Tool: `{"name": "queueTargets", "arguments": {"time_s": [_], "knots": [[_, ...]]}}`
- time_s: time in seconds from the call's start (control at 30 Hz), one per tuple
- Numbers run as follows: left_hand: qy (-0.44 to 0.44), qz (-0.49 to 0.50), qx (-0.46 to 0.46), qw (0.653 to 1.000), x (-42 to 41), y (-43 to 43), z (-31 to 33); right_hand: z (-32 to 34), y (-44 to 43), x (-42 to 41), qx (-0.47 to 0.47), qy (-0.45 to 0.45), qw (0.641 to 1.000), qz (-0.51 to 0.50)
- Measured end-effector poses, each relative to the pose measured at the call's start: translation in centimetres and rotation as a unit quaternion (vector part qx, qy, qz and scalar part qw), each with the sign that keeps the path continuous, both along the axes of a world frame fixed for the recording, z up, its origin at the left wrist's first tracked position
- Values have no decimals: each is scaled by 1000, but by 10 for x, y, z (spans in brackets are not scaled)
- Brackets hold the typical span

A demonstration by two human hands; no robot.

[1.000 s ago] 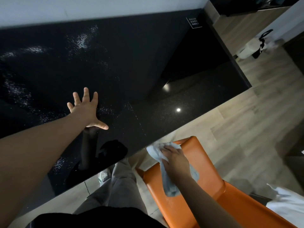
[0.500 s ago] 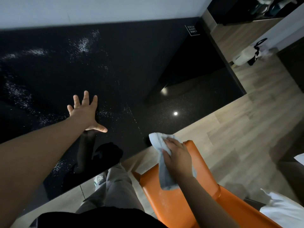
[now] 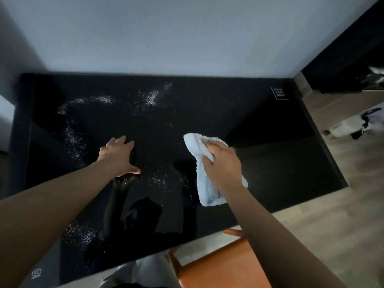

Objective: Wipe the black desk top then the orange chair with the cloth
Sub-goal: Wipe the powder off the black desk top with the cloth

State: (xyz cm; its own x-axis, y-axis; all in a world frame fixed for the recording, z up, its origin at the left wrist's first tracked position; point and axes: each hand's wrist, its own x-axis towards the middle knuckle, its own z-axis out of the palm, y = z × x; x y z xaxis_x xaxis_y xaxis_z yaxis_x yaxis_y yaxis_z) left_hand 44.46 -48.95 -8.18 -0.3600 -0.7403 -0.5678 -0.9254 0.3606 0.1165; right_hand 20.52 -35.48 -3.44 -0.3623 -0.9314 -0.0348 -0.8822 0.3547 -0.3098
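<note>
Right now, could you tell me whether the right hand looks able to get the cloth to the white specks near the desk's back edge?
Probably yes: the right hand, gripping the cloth, is over the black desk top, and nothing stands between it and the white specks.

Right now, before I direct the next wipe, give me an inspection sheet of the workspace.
Surface: black desk top, glossy, with white specks scattered in patches across it.
Job's things: light blue cloth bunched over the desk's right half; orange chair at the near edge.
Clutter: small white label at the far right corner.
Grips: left grip flat on the desk, holding nothing; right grip closed round the cloth.
Cables: nothing seen.
Surroundings: pale wall, wood floor, white object with a black handle on the floor at right.
</note>
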Motion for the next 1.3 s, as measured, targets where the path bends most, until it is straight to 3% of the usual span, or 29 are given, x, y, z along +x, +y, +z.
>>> {"name": "queueTargets", "arguments": {"time_s": [0.23, 0.53, 1.07, 1.3], "knots": [[-31, 42, -2, 999, 8, -33, -11, -6, -98, -18, -27, 23, 997, 62], [-38, 75, -12, 996, 9, -71, -39, -32, -211, -35, 9, 30, 995, 96], [-42, 113, 41, 992, 11, -83, -59, -70, -333, -43, 5, 34, 992, 120], [-44, 111, 38, 992, 11, -84, -62, -87, -359, -44, 53, 61, 986, 145]]}}
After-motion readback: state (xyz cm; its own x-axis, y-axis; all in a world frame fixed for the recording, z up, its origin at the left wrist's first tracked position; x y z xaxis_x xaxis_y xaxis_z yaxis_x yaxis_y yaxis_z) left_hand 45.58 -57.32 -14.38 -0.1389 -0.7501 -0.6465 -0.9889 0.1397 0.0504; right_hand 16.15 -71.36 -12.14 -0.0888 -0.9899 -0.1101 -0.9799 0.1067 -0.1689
